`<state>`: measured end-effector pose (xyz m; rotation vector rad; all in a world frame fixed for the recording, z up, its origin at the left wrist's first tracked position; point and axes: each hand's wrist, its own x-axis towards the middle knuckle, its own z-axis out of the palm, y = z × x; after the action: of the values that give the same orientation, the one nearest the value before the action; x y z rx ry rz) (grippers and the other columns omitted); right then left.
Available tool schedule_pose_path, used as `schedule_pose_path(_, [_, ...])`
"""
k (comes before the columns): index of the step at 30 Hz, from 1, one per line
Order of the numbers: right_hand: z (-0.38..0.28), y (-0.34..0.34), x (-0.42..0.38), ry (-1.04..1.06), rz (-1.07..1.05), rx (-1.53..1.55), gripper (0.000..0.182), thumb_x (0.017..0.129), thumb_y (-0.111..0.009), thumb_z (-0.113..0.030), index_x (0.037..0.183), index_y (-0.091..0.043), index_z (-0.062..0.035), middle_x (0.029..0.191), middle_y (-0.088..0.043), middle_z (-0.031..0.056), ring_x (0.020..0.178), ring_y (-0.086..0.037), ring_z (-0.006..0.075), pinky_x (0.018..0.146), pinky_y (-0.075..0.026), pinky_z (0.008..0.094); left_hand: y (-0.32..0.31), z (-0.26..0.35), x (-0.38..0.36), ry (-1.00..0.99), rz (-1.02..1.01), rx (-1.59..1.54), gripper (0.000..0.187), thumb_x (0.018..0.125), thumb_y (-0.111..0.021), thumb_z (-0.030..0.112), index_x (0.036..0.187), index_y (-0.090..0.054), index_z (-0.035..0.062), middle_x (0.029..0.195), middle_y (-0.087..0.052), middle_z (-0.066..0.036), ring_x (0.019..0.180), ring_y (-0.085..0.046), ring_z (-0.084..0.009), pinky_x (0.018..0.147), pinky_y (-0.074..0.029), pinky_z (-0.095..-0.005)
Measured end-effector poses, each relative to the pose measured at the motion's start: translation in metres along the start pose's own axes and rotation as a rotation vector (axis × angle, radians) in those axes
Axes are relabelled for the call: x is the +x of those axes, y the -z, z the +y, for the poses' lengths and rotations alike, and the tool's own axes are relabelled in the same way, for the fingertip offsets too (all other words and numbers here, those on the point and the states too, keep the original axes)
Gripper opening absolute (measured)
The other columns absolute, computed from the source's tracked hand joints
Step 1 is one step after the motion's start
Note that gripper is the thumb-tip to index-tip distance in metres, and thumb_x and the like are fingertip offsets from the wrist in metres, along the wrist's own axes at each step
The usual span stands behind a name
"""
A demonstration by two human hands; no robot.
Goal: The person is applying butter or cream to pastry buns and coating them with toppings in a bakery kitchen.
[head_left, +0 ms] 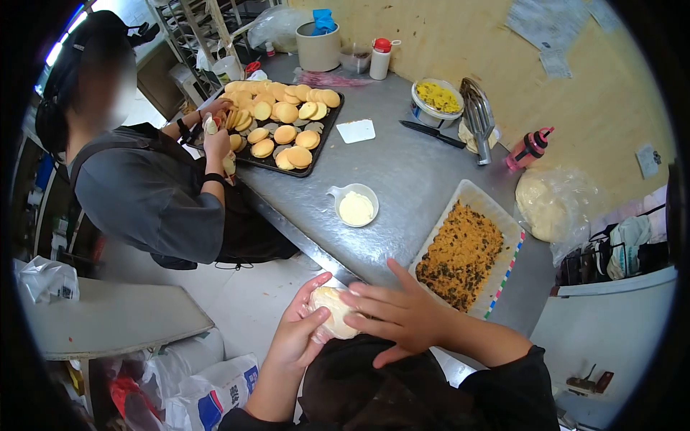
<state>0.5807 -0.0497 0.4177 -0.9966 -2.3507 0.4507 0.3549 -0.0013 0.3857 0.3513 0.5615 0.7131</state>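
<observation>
Near the table's front edge, my left hand [295, 327] cups a pale, rounded piece of dough [332, 313], its thumb and fingers wrapped around the side. My right hand [402, 316] has its fingers spread over the dough's right side, the fingertips at or just over its surface. A white handled cup [374, 203] with a pale creamy substance [356, 208] stands on the table ahead of my hands. To the right is a clear plastic tub [440, 224] of crumbly orange-brown filling [463, 255] with dark bits.
At left, a co-worker [151, 190] handles round cakes beside a black tray [316, 147]. A white scraper [356, 131], a knife [431, 134], a bucket of yellow pieces [419, 115], a metal-headed tool [478, 118], a pink bottle [528, 149] and bagged dough [544, 205] lie farther back.
</observation>
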Motion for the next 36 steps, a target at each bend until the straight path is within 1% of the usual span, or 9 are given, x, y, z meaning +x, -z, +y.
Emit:
schedule_pose_path(4, [0.033, -0.008, -0.019, 0.048, -0.036, 0.073, 0.066, 0.082, -0.063, -0.05, 0.135, -0.048, -0.0135, 0.14, -0.047, 0.0076, 0.128, -0.046, 0.0244, 0.111, -0.024, 0.0502, 0.016, 0.003, -0.003, 0.036, 0.123, -0.172, 0.05, 0.092, -0.055, 0.006, 0.137, -0.036, 0.0011, 0.126, -0.051, -0.016, 0.114, -0.057, -0.0272, 0.091, -0.053, -0.0428])
schedule_pose_path(7, [0.112, -0.047, -0.002, -0.325, 0.056, -0.048, 0.055, 0.086, -0.062, -0.04, 0.132, -0.051, -0.0112, 0.136, -0.051, 0.0106, 0.128, -0.045, 0.0265, 0.11, -0.029, 0.0464, 0.028, 0.003, -0.007, 0.012, 0.138, -0.118, 0.045, 0.094, -0.053, 0.01, 0.135, -0.037, 0.0009, 0.127, -0.05, -0.017, 0.115, -0.057, -0.029, 0.091, -0.053, -0.0448])
schedule_pose_path(11, [0.226, -0.127, 0.013, -0.542, -0.006, -0.3, 0.055, 0.093, -0.048, -0.047, 0.132, -0.051, -0.008, 0.14, -0.047, 0.0122, 0.133, -0.04, 0.026, 0.115, -0.018, 0.0474, 0.035, 0.001, -0.011, -0.025, 0.199, 0.068, 0.044, 0.095, -0.051, 0.011, 0.135, -0.037, 0.0012, 0.127, -0.05, -0.016, 0.111, -0.058, -0.0272, 0.086, -0.055, -0.0407])
schedule_pose_path(15, [0.244, -0.154, 0.014, -0.558, -0.232, -0.418, 0.061, 0.094, -0.04, -0.053, 0.133, -0.051, -0.0071, 0.142, -0.046, 0.012, 0.136, -0.037, 0.0245, 0.117, -0.005, 0.0498, 0.034, 0.01, -0.016, -0.057, 0.263, -0.076, 0.045, 0.093, -0.053, 0.006, 0.135, -0.037, 0.0018, 0.125, -0.051, -0.014, 0.105, -0.059, -0.023, 0.075, -0.055, -0.0318])
schedule_pose_path(21, [0.222, -0.124, 0.013, -0.511, -0.257, -0.404, 0.052, 0.094, -0.045, -0.049, 0.127, -0.056, -0.0104, 0.134, -0.054, 0.0085, 0.129, -0.045, 0.0237, 0.115, -0.006, 0.0537, 0.059, 0.003, -0.018, -0.074, 0.316, 0.011, 0.045, 0.092, -0.055, 0.003, 0.134, -0.038, 0.0023, 0.121, -0.053, -0.013, 0.104, -0.059, -0.0204, 0.069, -0.053, -0.0271])
schedule_pose_path(24, [0.193, -0.096, 0.022, -0.542, -0.025, -0.151, 0.047, 0.093, -0.048, -0.047, 0.122, -0.058, -0.0112, 0.125, -0.059, 0.0073, 0.123, -0.051, 0.024, 0.115, -0.012, 0.0539, 0.064, 0.002, -0.019, -0.074, 0.289, 0.012, 0.046, 0.091, -0.055, 0.002, 0.134, -0.038, 0.0012, 0.121, -0.054, -0.014, 0.104, -0.059, -0.0217, 0.073, -0.053, -0.0284])
schedule_pose_path(28, [0.095, -0.066, 0.016, -0.229, 0.242, 0.281, 0.045, 0.093, -0.048, -0.044, 0.123, -0.057, -0.011, 0.129, -0.055, 0.0091, 0.123, -0.05, 0.0258, 0.111, -0.022, 0.0535, 0.047, 0.005, -0.016, -0.103, 0.25, -0.089, 0.046, 0.09, -0.055, 0.0, 0.133, -0.038, -0.0003, 0.121, -0.055, -0.014, 0.107, -0.059, -0.024, 0.081, -0.054, -0.0326])
schedule_pose_path(33, [0.022, -0.038, 0.009, 0.195, 0.055, -0.077, 0.066, 0.092, -0.04, -0.062, 0.13, -0.053, -0.0095, 0.132, -0.054, 0.0106, 0.127, -0.048, 0.0283, 0.111, -0.022, 0.0531, 0.019, 0.008, -0.014, -0.05, 0.153, 0.0, 0.05, 0.089, -0.058, 0.006, 0.134, -0.037, -0.0009, 0.124, -0.053, -0.016, 0.113, -0.057, -0.0274, 0.093, -0.05, -0.0404])
schedule_pose_path(36, [0.035, -0.02, 0.004, 0.063, 0.115, -0.15, 0.067, 0.09, -0.043, -0.063, 0.128, -0.055, -0.0095, 0.13, -0.055, 0.0098, 0.124, -0.05, 0.0284, 0.111, -0.023, 0.0518, 0.007, 0.011, -0.015, -0.02, 0.084, 0.069, 0.053, 0.088, -0.06, 0.009, 0.134, -0.037, -0.0017, 0.126, -0.053, -0.016, 0.115, -0.056, -0.0284, 0.095, -0.049, -0.0419])
